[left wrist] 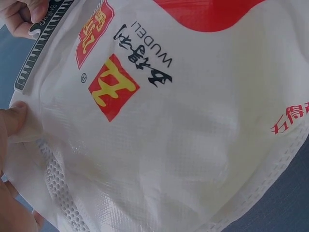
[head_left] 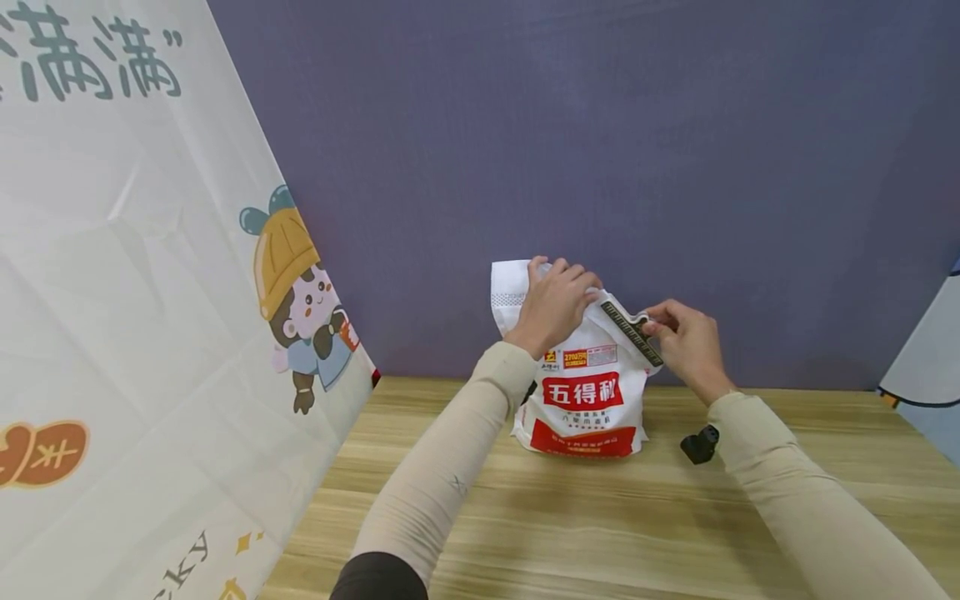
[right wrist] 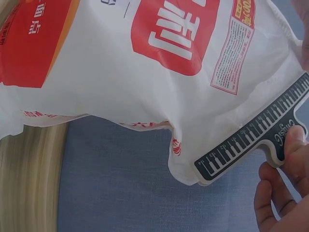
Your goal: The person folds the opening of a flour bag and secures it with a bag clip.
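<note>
A white flour bag (head_left: 577,417) with red printed panels stands on the table, its top edge partly folded and slanting down to the right. My left hand (head_left: 558,304) grips that top edge; in the left wrist view the thumb (left wrist: 17,118) lies on the front face, and other fingers show behind the edge. With thumb and fingers, my right hand (head_left: 686,346) pinches the handle of a long bag clip (head_left: 632,333) patterned like piano keys. The clip (right wrist: 251,133) lies along the slanted right part of the bag's top, its lower end at the bag's corner.
The wood-grain table (head_left: 525,542) runs back to a blue-grey cloth wall (head_left: 600,125). On the left hangs a white printed sheet (head_left: 150,292) with a cartoon figure. A small black device (head_left: 700,445) shows beside the right cuff. Something white (head_left: 930,342) stands at the far right.
</note>
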Demonstrator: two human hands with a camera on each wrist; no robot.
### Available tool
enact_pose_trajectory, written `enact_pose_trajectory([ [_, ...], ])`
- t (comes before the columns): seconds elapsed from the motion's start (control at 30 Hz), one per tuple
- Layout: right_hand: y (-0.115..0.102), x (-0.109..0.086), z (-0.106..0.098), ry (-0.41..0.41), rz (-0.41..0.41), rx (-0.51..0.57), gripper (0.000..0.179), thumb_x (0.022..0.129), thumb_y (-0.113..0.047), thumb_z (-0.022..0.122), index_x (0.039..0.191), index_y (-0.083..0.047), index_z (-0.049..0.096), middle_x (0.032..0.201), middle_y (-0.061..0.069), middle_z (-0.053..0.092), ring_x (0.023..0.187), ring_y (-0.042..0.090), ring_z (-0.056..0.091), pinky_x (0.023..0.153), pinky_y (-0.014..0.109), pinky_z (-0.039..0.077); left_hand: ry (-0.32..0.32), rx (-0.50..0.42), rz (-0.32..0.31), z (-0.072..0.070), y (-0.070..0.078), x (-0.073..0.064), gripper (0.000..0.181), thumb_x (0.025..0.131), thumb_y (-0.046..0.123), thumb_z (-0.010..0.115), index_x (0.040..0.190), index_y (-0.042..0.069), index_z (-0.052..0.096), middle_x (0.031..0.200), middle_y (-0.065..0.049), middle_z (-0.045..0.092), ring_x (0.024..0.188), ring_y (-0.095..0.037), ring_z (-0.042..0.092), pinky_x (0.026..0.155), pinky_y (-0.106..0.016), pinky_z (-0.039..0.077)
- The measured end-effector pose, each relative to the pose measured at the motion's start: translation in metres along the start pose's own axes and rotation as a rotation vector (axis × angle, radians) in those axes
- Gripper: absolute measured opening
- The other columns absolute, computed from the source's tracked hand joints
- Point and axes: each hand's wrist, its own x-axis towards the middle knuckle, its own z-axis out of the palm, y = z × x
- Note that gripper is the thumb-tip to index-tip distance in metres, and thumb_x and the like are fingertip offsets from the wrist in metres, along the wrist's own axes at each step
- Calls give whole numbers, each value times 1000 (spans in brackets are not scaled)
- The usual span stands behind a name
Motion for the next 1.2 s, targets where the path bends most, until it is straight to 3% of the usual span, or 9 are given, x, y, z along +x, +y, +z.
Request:
enact_pose_trajectory([
  [0.3,0,0,2,-6,7,16,12,92,-13,64,101,-9,70,88,13,71,72,17,58,57,22,42,-8,9,0,-1,1,1,21,99,41,48,109,37,66,106,19,66,100,-5,53,109,-45,26],
  [0.63,3,0,4,-11,-4,38,12,91,-15,65,100,-9,70,88,11,71,75,21,62,60,23,43,15,9,3,0,1,2,19,98,40,50,106,36,66,102,18,66,98,-6,53,108,-46,27],
  [1.2,3,-4,4,-43,-15,1,20,93,-21,63,109,-9,66,88,12,68,73,22,57,59,28,43,10,17,6,0,2,0,20,98,41,49,106,36,66,103,18,67,98,-6,54,108,-46,28],
])
